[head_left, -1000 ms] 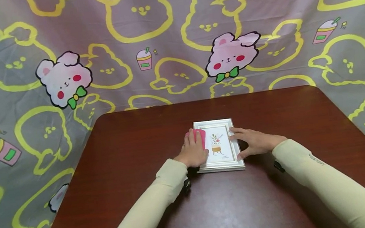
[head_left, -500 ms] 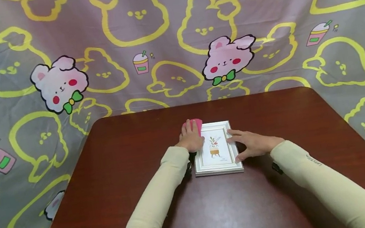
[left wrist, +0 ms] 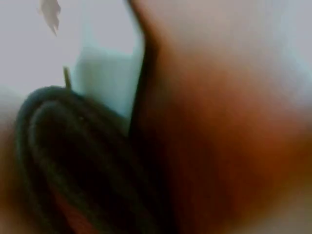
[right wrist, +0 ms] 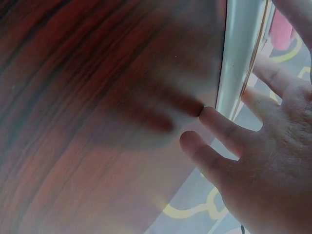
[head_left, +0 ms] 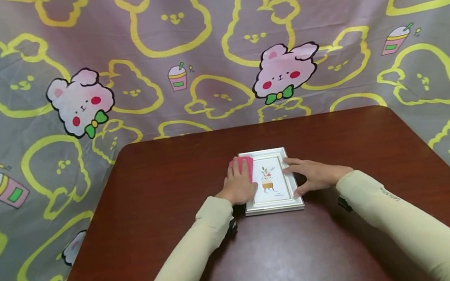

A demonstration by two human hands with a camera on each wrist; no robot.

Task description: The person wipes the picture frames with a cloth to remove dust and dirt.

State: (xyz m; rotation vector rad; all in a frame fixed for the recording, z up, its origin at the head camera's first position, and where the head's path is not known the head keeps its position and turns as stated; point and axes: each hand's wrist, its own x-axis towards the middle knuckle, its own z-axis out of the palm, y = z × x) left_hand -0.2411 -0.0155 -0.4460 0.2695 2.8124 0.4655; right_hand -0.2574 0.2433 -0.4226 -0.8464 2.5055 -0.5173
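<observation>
A white picture frame [head_left: 275, 204] lies flat on the table, its print showing a potted plant on a legged stand. My left hand [head_left: 237, 189] presses a pink cloth [head_left: 250, 163] onto the frame's left border, fingers straight and pointing away from me. Against the right border rests my right hand [head_left: 315, 175], its fingers and thumb spread. The right wrist view has the right hand [right wrist: 278, 161] from close by, with fingertips right at the frame's edge [right wrist: 239, 53]. In the left wrist view the hand is blurred beside part of the white frame [left wrist: 105, 58].
The dark red-brown table [head_left: 170, 181] has rounded far corners. Behind it and along both sides hangs a grey curtain [head_left: 214, 60] printed with yellow outlines, rabbit faces and drink cups.
My left hand slid the pink cloth away from me to the frame's far left corner, then back toward me along the left border. The right hand has stayed at the right border.
</observation>
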